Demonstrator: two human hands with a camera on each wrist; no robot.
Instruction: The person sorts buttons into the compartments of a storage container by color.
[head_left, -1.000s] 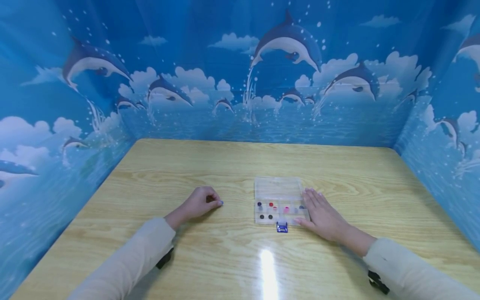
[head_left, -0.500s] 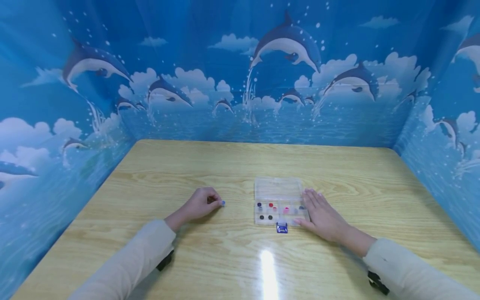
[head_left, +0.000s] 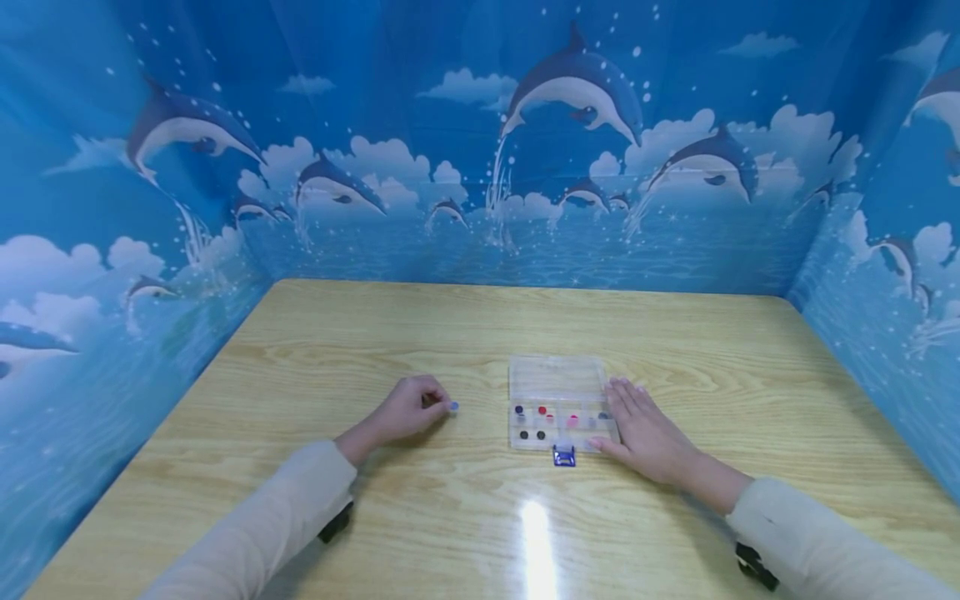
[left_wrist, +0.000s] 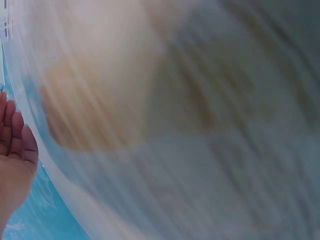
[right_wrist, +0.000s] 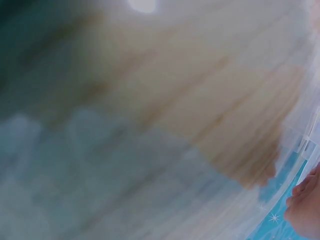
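Note:
My left hand [head_left: 408,408] pinches a small blue round piece [head_left: 454,406] between thumb and fingertips, low over the table to the left of the box. In the left wrist view the fingers [left_wrist: 17,135] show at the left edge, with a bit of blue at their tips. My right hand [head_left: 648,433] lies with straight fingers along the right side of a clear plastic compartment box [head_left: 514,446], thumb over its front right corner. The box's clear lid [head_left: 557,375] is folded back. Inside are black discs [head_left: 532,435], a red disc [head_left: 542,410] and a pink one [head_left: 573,419].
A blue latch [head_left: 564,456] juts from the box's front edge. The wood-grain table [head_left: 390,325] reaches back to a blue dolphin-printed curtain [head_left: 465,208]. Light glares off the table [head_left: 537,542] in front of the box.
My left hand has moved slightly to the right, towards the box, and the blue piece has moved with it and shows more at the fingertips. The right hand and the box have stayed still.

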